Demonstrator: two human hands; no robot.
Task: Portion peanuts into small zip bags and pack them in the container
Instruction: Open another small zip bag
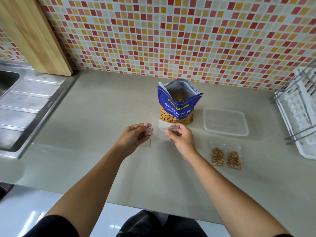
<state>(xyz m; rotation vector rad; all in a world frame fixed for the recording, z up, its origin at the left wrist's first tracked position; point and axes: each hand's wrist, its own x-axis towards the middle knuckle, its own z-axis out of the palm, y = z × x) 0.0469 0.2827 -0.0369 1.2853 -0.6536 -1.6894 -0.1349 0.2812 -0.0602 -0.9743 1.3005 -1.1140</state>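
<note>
At the near edge of the counter (85, 168) both bare forearms reach forward from a person in dark clothes. Toward the middle of the counter the left hand (135, 136) and the right hand (181, 136) are raised just above the surface, close together. Their fingers are curled and pinch an empty zip bag (158, 132) of clear plastic from either side. The plastic is blurred, so I cannot tell whether it is one bag or two, or whether its mouth is open.

To the right of the right hand, near the right part of the counter, two filled bags (226, 158) of peanuts lie flat side by side, touching or nearly so. Just behind them sits the container (225, 109), a clear rectangular tub with no lid on it and nothing inside.

Behind the hands, left of the container and near it, the peanut bag (177, 108) stands upright with its top open; peanuts show inside and through its clear window. A white piece sticks up at its left lip, and what it is cannot be told.

A white dish rack (297, 106) stands at the right edge. A steel sink (25, 103) with a ribbed drainboard lies at the left edge. In the back left corner a wooden cutting board (34, 35) leans on the tiled wall (188, 40).
</note>
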